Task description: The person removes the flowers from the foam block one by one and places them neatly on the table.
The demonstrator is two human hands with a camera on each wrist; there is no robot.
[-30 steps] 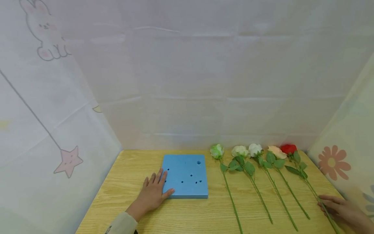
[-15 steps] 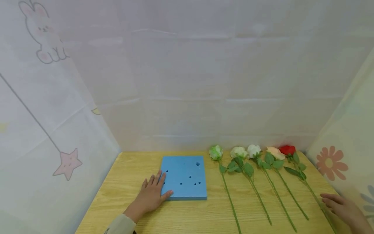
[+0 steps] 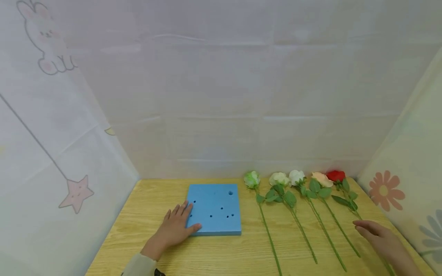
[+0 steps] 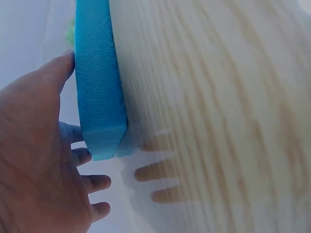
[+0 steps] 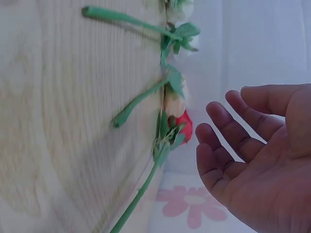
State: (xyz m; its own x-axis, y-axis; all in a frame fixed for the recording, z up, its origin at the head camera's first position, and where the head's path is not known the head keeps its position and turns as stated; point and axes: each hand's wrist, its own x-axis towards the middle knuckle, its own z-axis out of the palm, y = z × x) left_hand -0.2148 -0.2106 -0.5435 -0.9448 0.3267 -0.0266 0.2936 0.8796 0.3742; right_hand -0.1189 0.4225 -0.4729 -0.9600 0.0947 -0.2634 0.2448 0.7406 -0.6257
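A blue foam block [image 3: 214, 203] with several holes in its top lies on the wooden table. My left hand [image 3: 175, 226] rests on its left side with fingers spread, the thumb at the near corner; in the left wrist view the thumb [image 4: 62, 68] touches the block's edge. Over the stem of the red rose [image 3: 335, 176] hovers my right hand [image 3: 381, 241], holding nothing and hiding part of that stem. Its fingers are loosely bent and apart from the flower in the right wrist view, where the red rose [image 5: 183, 127] lies beyond them.
To the left of the red rose lie a peach rose [image 3: 322, 179], a white rose [image 3: 297, 177], a cream rose [image 3: 279, 179] and a green-tinged rose [image 3: 252, 179], stems toward me. Patterned cloth walls [image 3: 214, 96] enclose the table's back and sides.
My right hand has moved from beside the red rose's lower stem leftward and farther forward, over the stem. My left hand stays on the block; the head view has shifted slightly.
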